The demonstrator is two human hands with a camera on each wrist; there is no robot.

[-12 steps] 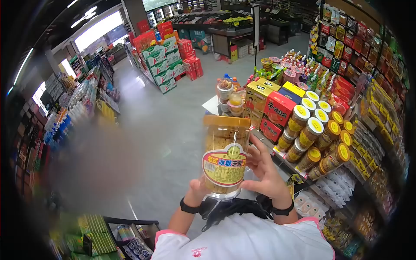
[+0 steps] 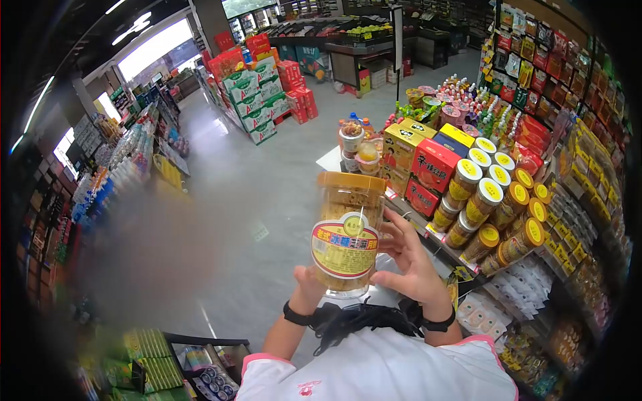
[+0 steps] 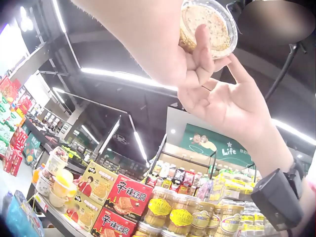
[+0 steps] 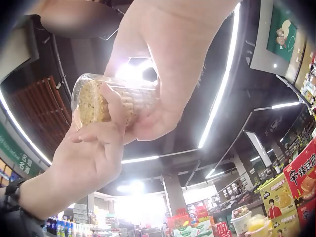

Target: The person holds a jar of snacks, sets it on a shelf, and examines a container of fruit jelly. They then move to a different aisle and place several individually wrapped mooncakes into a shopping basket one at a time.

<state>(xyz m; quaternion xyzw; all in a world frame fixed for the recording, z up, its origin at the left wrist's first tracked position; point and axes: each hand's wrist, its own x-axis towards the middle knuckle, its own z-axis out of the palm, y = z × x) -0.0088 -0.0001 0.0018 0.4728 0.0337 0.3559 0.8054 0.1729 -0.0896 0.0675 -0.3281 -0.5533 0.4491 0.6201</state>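
A clear plastic jar (image 2: 344,244) of round sesame-flecked cakes, with an orange lid and a yellow and red label, is held upright before the chest. My left hand (image 2: 309,289) grips it low on the left, its fingers mostly hidden behind the jar in the head view. On the right side, my right hand (image 2: 411,267) holds the jar with bent fingers and the thumb near the base. From below, the left wrist view shows the jar's round bottom (image 3: 219,32) between both hands. In the right wrist view, the left hand's fingers (image 4: 114,106) lie across the jar.
To the right, a display holds red boxes (image 2: 436,168), yellow boxes (image 2: 401,147) and stacked jars with white and yellow lids (image 2: 478,197). Fruit cups (image 2: 366,157) stand at its near corner. Cartons (image 2: 254,100) are piled farther off on the grey floor (image 2: 294,144). A blur covers the lower left.
The jar has turned slightly, so more of the label's right end shows, and its top leans back a little. Both hands keep their hold, and the head view has shifted slightly.
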